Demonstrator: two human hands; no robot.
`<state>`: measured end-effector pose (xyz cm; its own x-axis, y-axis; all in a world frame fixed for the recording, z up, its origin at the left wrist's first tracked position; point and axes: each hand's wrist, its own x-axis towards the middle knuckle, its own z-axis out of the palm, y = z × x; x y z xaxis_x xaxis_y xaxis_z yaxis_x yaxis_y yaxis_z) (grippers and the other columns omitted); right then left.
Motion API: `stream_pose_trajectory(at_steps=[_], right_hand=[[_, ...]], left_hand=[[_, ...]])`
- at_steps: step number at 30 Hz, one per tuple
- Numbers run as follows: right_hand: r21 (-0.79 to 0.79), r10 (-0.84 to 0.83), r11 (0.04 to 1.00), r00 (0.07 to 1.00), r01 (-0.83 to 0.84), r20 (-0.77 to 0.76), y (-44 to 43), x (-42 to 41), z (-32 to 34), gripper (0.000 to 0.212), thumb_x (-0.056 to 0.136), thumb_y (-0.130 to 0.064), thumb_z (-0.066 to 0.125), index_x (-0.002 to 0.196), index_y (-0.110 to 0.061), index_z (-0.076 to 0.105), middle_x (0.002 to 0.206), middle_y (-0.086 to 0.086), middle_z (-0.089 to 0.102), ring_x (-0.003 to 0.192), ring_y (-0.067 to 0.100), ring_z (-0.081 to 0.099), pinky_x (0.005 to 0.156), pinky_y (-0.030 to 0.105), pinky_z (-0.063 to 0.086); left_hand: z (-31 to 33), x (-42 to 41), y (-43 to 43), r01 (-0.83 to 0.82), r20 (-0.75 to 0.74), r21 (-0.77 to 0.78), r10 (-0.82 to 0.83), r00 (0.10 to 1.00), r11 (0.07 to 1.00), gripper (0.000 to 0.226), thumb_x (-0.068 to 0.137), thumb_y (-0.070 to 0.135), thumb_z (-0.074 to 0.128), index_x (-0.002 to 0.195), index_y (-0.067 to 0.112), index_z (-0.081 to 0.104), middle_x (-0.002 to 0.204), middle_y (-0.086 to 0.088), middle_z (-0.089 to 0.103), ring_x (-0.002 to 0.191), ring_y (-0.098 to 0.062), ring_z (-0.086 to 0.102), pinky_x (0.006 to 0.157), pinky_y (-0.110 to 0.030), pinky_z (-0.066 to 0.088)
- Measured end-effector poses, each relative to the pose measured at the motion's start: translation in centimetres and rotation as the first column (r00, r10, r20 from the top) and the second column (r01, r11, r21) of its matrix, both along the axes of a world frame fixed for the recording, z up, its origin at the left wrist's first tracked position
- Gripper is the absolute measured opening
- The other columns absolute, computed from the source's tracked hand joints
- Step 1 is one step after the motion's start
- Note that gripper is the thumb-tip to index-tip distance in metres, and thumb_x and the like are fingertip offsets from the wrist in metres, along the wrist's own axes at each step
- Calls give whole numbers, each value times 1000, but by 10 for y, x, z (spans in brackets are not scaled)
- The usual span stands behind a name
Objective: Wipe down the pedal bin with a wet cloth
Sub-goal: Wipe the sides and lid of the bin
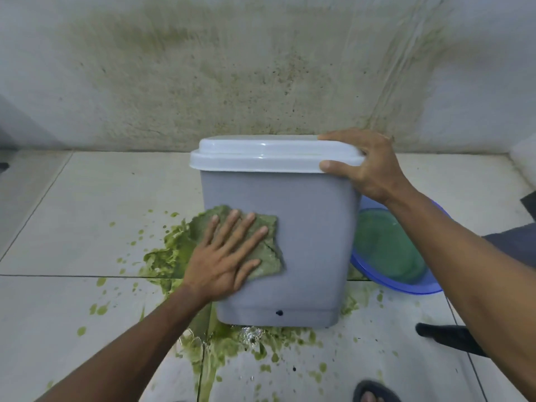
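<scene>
A grey pedal bin [310,242] with a white lid [261,153] stands on the tiled floor in front of a stained wall. My left hand [223,256] lies flat with fingers spread, pressing a green-stained wet cloth [268,250] against the bin's front face on its left side. My right hand [365,163] grips the right end of the lid, thumb on the lid's front edge and fingers over the top. The black pedal [446,338] pokes out at the lower right, partly hidden behind my right forearm.
Green slime [165,256] is spattered on the white tiles left of and in front of the bin. A blue basin [397,253] of greenish water sits right behind the bin. My sandalled foot [374,393] is at the bottom edge. The wall carries green stains.
</scene>
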<state>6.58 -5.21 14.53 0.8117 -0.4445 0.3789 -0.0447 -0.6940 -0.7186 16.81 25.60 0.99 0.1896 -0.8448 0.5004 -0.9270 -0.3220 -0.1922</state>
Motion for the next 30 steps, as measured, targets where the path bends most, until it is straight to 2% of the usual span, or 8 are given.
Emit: stream_pose_trajectory(at_steps=[5,12,16,19,23,26,28,30], right_hand=[[-10,0,1000,1000,0,4,3,-1,3,45,70,-58,76,110,-36,74,115,-16,72,113,10,64,107,55,40],[-47,10,999,1000,-9,24,7,-8,3,48,70,-58,75,112,-34,74,120,-17,70,115,10,61,106,56,38],[-40,20,999,999,-19,30,8,-6,4,47,70,-59,75,111,-36,74,119,-17,70,116,11,62,106,58,38],[-59,26,998,999,-25,29,11,-8,6,47,70,-58,74,111,-35,74,118,-17,70,114,7,63,107,56,38],[-79,35,996,998,-31,44,19,-13,9,49,71,-56,72,112,-29,75,119,-16,70,110,4,62,107,52,39],[-110,34,994,998,-27,59,24,-19,11,49,72,-55,72,112,-27,75,120,-14,70,112,10,63,104,54,40],[-138,38,990,996,-27,77,28,-26,12,48,73,-54,72,113,-27,74,121,-14,70,115,13,62,103,55,40],[-159,39,987,996,-25,84,34,-36,12,48,74,-54,72,114,-28,73,124,-14,69,119,16,60,104,58,38]], left_hand=[[17,-23,-47,-176,-131,-100,162,978,979,66,103,47,38,160,18,23,167,-13,14,156,-34,4,125,-56,2],[16,-28,-52,168,21,-31,-168,986,985,60,101,43,54,154,20,39,163,-8,30,153,-29,25,125,-49,17],[4,-14,-24,-230,-235,-325,157,959,917,57,104,33,45,156,15,32,167,-8,17,155,-31,18,125,-46,17],[22,-34,-39,-700,-827,-411,85,556,584,55,106,35,35,157,14,30,163,-4,32,152,-20,29,122,-31,27],[73,-6,-48,-950,-944,-153,-324,59,274,47,107,44,37,116,14,72,112,-1,74,110,-23,67,92,-37,54],[98,31,-27,-953,-654,40,-713,-251,299,47,106,47,44,103,12,75,102,-10,77,94,-25,73,79,-38,58],[112,44,-16,-930,-442,5,-834,-331,366,54,106,51,37,117,10,71,116,-16,74,107,-31,70,93,-45,55],[132,50,-18,-897,-493,-65,-796,-351,437,56,105,52,37,118,9,71,115,-15,74,108,-32,70,96,-44,54]])
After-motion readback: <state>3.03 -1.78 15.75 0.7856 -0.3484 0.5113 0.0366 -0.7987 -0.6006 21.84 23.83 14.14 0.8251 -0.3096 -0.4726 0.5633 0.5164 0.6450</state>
